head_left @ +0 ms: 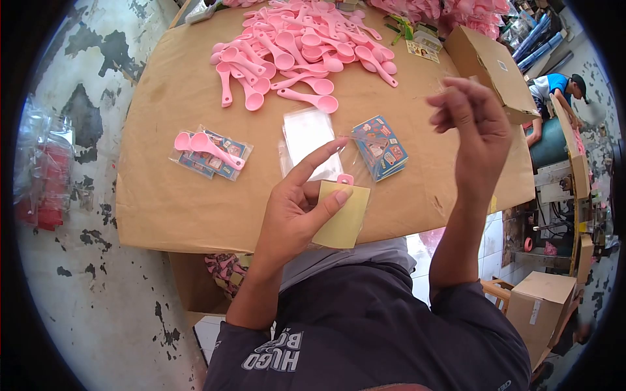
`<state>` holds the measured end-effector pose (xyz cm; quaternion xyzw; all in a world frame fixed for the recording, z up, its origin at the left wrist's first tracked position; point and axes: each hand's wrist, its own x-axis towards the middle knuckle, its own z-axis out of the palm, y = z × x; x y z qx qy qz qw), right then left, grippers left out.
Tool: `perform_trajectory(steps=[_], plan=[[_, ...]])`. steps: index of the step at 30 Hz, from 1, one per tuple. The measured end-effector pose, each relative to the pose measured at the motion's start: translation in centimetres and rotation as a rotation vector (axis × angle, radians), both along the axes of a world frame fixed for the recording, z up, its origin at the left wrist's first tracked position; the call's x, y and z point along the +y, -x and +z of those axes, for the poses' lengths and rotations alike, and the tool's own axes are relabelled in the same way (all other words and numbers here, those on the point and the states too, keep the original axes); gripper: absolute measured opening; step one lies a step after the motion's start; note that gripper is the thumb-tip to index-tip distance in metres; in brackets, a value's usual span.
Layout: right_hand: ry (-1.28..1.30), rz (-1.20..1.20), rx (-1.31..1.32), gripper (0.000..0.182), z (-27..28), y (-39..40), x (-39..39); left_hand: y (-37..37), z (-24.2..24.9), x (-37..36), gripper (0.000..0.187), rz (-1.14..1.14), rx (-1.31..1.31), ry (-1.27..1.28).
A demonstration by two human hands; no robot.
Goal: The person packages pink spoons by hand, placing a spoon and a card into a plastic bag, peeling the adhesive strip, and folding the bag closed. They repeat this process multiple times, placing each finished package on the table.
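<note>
My left hand (297, 205) holds a clear plastic bag (339, 218) with a yellow card and a pink spoon tip inside, index finger stretched along the bag's top. My right hand (473, 127) is raised to the right, fingers curled, pinching something thin and clear that I cannot make out. On the cardboard-covered table (169, 202) lie a stack of clear bags (306, 133), a stack of printed cards (381, 146), a filled packet with pink spoons (210, 153), and a heap of pink spoons (300, 49).
A cardboard box (492, 68) sits at the table's right edge. Another person in a blue shirt (554, 88) is at the far right. Red packets (42, 173) lie on the floor at left. More boxes (541, 309) stand at lower right.
</note>
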<state>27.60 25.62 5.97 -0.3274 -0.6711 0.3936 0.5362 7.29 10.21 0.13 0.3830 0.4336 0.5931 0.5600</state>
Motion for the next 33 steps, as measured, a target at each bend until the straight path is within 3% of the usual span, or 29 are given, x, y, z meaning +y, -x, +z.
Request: perform_trajectory(steps=[2, 4, 7, 9, 11, 13, 16, 26, 33], plan=[[-0.021, -0.051, -0.026, 0.024, 0.4, -1.8, 1.9, 0.1, 0.0, 0.1, 0.063, -0.011, -0.006, 0.0], [-0.656, -0.428, -0.93, 0.043, -0.6, -2.9, 4.1, 0.0, -0.1, 0.2, 0.066, -0.011, -0.008, -0.014], [-0.534, -0.622, -1.003, 0.06, -2.3, -2.5, 3.8, -0.5, 0.1, 0.2, 0.068, 0.0, -0.043, -0.013], [-0.666, -0.597, -0.988, 0.05, -1.6, -1.7, 2.1, -0.6, 0.1, 0.4, 0.068, 0.001, -0.031, -0.003], [-0.55, -0.241, -0.652, 0.036, -1.4, -0.3, -0.3, -0.6, 0.1, 0.4, 0.068, -0.009, -0.006, 0.019], [-0.552, -0.094, -0.594, 0.023, -1.4, 1.2, -2.4, -0.8, 0.1, 0.6, 0.069, -0.026, 0.01, 0.017], [-0.598, -0.02, -0.546, 0.02, -2.1, 2.7, -3.7, -1.3, 0.8, 0.5, 0.069, -0.011, -0.003, 0.029], [-0.591, -0.089, -0.5, 0.018, -3.4, 3.6, -3.8, -1.2, 0.8, 0.6, 0.073, -0.062, 0.094, -0.01], [-0.422, -0.003, -0.372, 0.014, -3.1, 3.5, -3.6, -0.7, 0.9, 0.3, 0.074, -0.11, 0.173, -0.015]])
